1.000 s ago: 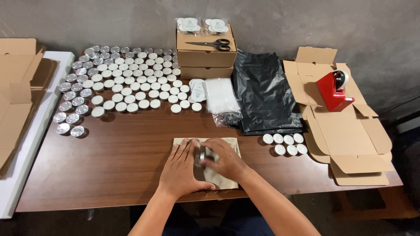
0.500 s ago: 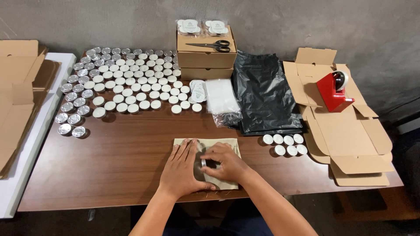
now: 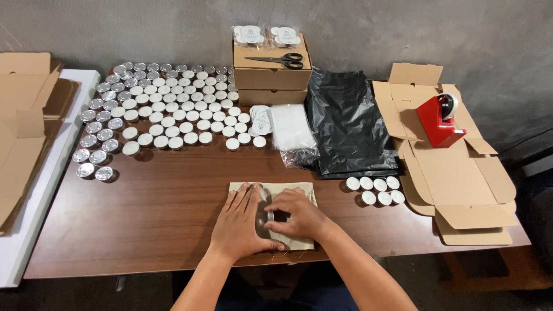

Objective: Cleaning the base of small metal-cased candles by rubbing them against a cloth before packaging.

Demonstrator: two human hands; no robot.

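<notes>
A beige sheet [image 3: 290,189] lies flat at the near edge of the brown table [image 3: 173,201]. My left hand [image 3: 241,223] rests flat on it with the fingers spread, holding nothing. My right hand [image 3: 299,217] is just to its right, fingers curled around a small round silver tin [image 3: 269,216] pressed down on the sheet between the two hands. Most of the tin is hidden by my fingers.
Several rows of tealight candles [image 3: 173,115] fill the far left. Behind are stacked cardboard boxes [image 3: 271,80] with scissors [image 3: 277,59], clear bags [image 3: 294,129] and black bags [image 3: 351,124]. To the right are several loose tealights [image 3: 374,190], a red tape dispenser [image 3: 438,119] on an unfolded box [image 3: 461,173], and flat cardboard [image 3: 23,126] far left.
My right hand has brought the silver tin down from a slightly raised hold onto the sheet and closed over it. My left hand has stayed flat, shifting only slightly.
</notes>
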